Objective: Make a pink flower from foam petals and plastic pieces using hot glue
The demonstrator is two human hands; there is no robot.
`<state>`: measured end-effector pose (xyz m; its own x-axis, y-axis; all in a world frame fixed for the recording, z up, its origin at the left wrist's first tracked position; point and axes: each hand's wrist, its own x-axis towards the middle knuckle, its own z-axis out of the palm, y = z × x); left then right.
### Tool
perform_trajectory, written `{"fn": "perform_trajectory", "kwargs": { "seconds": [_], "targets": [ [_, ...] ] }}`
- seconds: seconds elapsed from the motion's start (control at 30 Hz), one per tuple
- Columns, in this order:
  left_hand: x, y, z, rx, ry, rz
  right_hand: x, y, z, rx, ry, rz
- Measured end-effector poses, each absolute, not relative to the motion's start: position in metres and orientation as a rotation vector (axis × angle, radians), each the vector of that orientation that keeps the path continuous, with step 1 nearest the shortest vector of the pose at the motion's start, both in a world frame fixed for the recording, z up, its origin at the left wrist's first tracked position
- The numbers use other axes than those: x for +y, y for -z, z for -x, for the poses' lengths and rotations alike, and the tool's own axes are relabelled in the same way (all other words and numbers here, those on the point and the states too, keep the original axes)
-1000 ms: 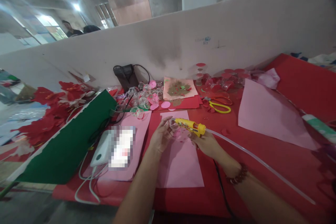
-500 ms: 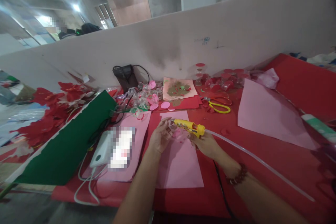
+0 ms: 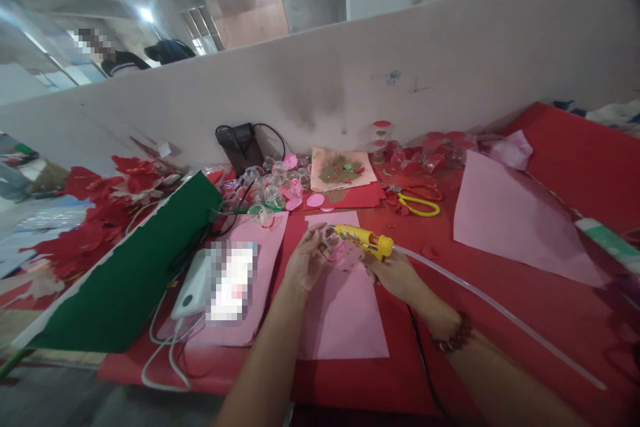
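Note:
My right hand (image 3: 393,273) is closed round a yellow hot glue gun (image 3: 367,240) whose nozzle points left. A long clear glue stick (image 3: 480,293) trails out of its back, and a black cord (image 3: 420,353) hangs below. Between the fingers of my left hand (image 3: 306,260) is a small clear plastic cup (image 3: 330,235), its rim close to the nozzle; whether they touch I cannot tell. Under both hands lies a pink paper sheet (image 3: 345,320) with pink scraps (image 3: 337,255) on it.
Several clear cups (image 3: 273,195) and pink discs are heaped at the back. Scissors (image 3: 417,205) with yellow handles lie right of a sand-covered sheet (image 3: 340,170). Red-topped cups (image 3: 440,150) stand by the wall. A white power bank (image 3: 193,290) and a green board (image 3: 135,273) are at left.
The glue gun has shifted slightly right, and more of the cup in my left hand shows. A person beyond the wall has moved left.

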<state>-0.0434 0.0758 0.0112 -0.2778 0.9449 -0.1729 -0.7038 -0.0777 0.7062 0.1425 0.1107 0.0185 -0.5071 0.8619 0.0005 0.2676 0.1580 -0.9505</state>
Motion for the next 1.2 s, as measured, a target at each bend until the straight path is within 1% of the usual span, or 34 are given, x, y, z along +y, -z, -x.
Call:
{"fn": "perform_trajectory", "kwargs": {
  "seconds": [0.3, 0.57, 1.2],
  "targets": [
    [0.077, -0.010, 0.043, 0.840, -1.689, -0.369, 0.112, -0.012, -0.143, -1.845, -1.360, 1.094],
    [0.075, -0.009, 0.044, 0.835, -1.674, -0.389, 0.112, -0.011, -0.143, -1.865, -1.407, 1.021],
    [0.078, -0.006, 0.046, 0.816, -1.676, -0.392, 0.113, -0.009, -0.144, -1.856, -1.379, 1.096]
  ]
}}
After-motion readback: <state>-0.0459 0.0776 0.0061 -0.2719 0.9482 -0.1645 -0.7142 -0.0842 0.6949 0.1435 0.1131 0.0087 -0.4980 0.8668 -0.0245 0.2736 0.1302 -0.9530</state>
